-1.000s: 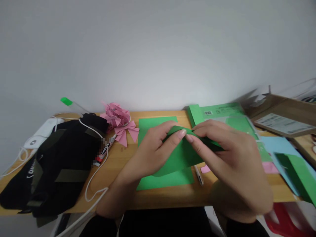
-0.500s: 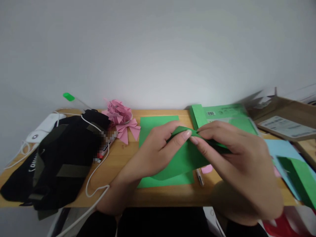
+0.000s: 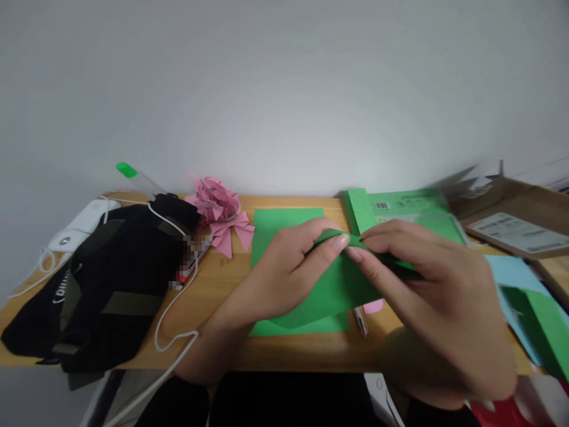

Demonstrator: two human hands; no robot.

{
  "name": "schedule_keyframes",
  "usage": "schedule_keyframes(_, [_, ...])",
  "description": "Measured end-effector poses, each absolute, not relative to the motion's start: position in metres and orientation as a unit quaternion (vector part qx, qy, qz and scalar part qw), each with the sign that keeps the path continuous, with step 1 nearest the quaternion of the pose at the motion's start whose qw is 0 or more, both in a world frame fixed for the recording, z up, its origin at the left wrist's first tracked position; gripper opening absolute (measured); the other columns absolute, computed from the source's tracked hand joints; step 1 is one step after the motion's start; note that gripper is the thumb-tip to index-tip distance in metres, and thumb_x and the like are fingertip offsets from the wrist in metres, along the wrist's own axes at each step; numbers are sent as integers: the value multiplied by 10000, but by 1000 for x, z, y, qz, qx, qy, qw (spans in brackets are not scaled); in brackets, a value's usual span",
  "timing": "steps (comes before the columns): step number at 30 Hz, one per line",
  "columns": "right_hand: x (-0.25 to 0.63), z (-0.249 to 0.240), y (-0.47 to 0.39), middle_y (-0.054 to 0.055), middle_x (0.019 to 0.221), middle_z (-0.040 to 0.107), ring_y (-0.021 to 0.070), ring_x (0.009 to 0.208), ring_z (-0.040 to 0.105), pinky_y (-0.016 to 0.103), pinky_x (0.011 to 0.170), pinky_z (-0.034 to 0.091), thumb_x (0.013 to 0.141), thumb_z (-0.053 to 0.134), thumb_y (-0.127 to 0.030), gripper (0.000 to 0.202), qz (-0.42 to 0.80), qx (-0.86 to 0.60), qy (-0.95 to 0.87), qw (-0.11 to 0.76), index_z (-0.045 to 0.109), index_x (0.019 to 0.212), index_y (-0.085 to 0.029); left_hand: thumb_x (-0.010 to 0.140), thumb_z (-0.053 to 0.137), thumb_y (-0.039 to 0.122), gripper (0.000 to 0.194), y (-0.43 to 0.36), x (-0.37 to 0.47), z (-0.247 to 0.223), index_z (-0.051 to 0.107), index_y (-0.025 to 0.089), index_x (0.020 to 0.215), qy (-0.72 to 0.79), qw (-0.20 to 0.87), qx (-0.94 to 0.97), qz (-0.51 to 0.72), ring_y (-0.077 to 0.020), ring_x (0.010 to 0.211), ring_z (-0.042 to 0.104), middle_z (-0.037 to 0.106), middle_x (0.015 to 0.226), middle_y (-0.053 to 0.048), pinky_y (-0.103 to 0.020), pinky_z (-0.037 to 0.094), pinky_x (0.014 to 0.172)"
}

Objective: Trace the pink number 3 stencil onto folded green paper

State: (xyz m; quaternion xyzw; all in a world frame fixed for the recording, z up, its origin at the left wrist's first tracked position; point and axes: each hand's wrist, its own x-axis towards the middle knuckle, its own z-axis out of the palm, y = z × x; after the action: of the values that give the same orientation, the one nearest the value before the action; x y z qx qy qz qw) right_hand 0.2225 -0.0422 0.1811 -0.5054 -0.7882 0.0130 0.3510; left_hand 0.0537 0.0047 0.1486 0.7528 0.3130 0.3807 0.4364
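- At the counter's (image 3: 293, 354) right end, in the head view, stands a cardboard box (image 3: 511, 200); its contents cannot be made out.
- Over a flat green sheet (image 3: 275, 228), the left hand (image 3: 287, 270) and right hand (image 3: 444, 284) pinch a folded green paper (image 3: 329, 290).
- Its upper fold runs sideways, dipping rightward.
- Bare wood separates the white cord (image 3: 194, 334) from the flat sheet; the counter's front edge passes below.

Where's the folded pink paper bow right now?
Left of centre in the head view, the bow lies on the wooden table between the black fabric bag and flat green paper sheet.
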Motion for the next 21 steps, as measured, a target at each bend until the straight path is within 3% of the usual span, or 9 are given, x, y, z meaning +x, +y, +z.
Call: schedule_keyframes(21, [223,182,-43,1,748,666,107,680,647,221,621,465,907,613,-211,168,22,-521,-779,348,601,742,-187,1013,430,319,286,3,52,149,534,184,784,317,443,753,371,-101,708,511,547,744,37,-241,412,662])
